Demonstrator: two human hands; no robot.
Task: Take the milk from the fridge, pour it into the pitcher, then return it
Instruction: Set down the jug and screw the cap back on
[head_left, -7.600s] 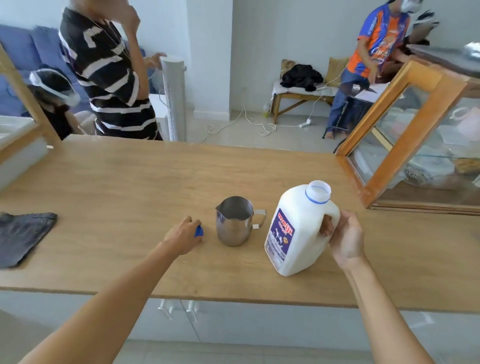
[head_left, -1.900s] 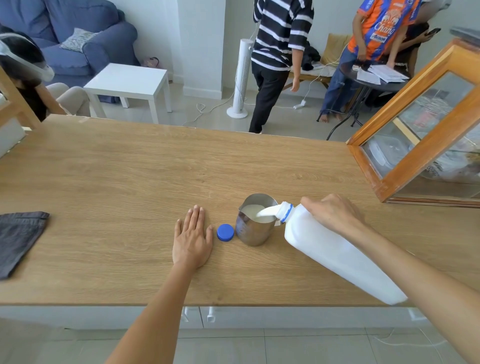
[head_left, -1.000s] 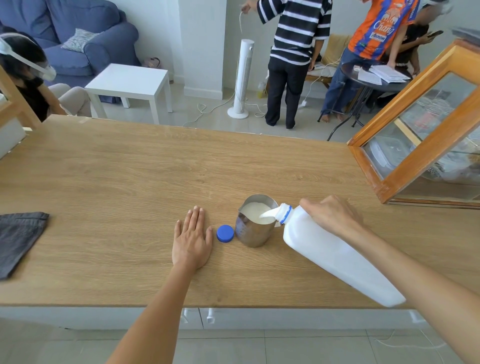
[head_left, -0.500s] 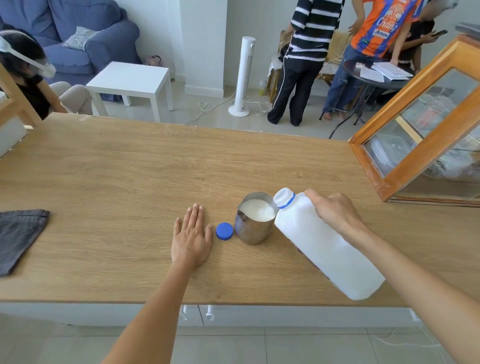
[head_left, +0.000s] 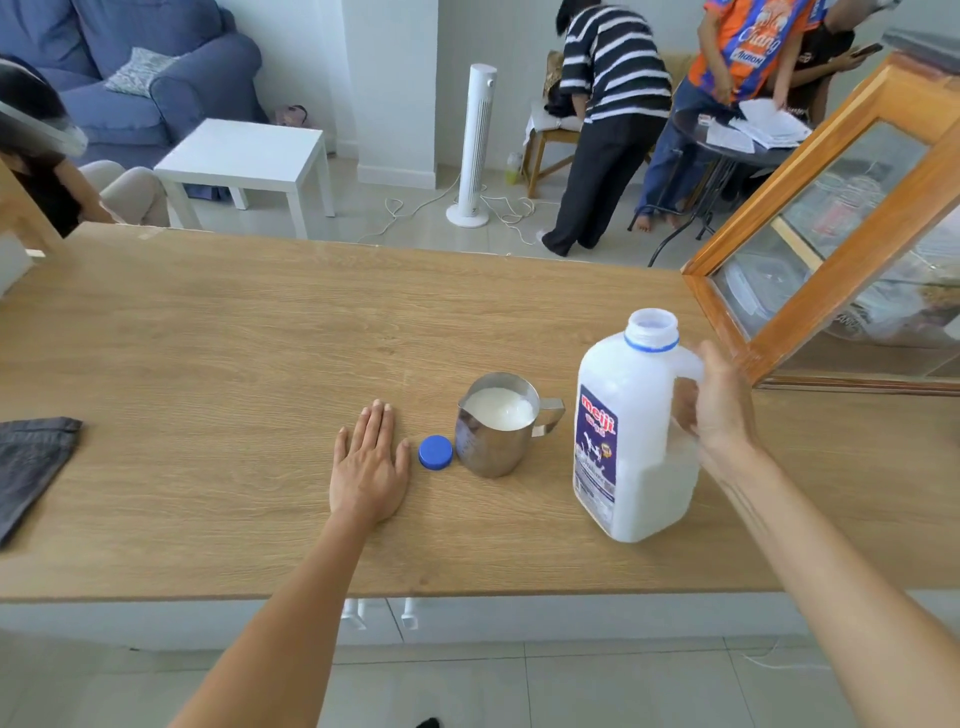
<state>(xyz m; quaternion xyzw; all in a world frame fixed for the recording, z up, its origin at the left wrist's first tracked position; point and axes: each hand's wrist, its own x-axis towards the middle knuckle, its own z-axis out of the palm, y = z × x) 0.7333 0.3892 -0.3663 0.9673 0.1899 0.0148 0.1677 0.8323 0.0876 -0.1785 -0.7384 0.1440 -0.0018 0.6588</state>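
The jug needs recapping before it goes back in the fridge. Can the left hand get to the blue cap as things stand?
Probably yes. The left hand lies flat on the counter just left of the blue cap, with only bare wood between them; the pitcher stands on the cap's far side.

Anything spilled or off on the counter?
No spill visible. The milk jug stands upright but uncapped; its blue cap lies beside the full pitcher. Right hand holds the jug handle; left hand lies flat.
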